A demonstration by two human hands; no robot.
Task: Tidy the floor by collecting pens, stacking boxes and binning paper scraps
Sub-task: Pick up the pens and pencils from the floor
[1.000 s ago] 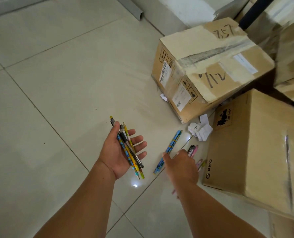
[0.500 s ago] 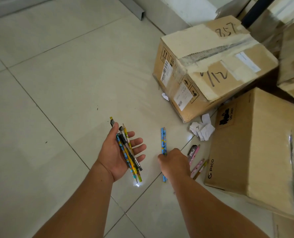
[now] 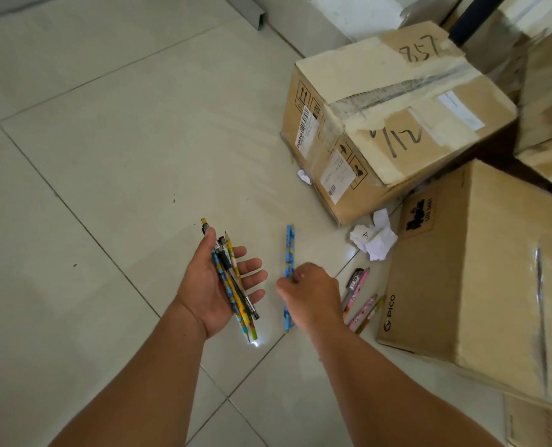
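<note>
Two hands are busy over the pale tiled floor (image 3: pixel 107 156). Nearest, the left hand (image 3: pixel 215 285) lies flat with fingers spread, a bunch of colourful pens and pencils (image 3: pixel 232 285) resting across its palm. Just beside it, the right hand (image 3: pixel 310 293) pinches a long blue patterned pencil (image 3: pixel 289 250). I think it should lay this pencil in line with the bunch, so none roll off. Pink pens (image 3: pixel 361 304) wait on the floor, then crumpled white paper scraps (image 3: pixel 376 237) and brown cardboard boxes (image 3: pixel 390 117).
</note>
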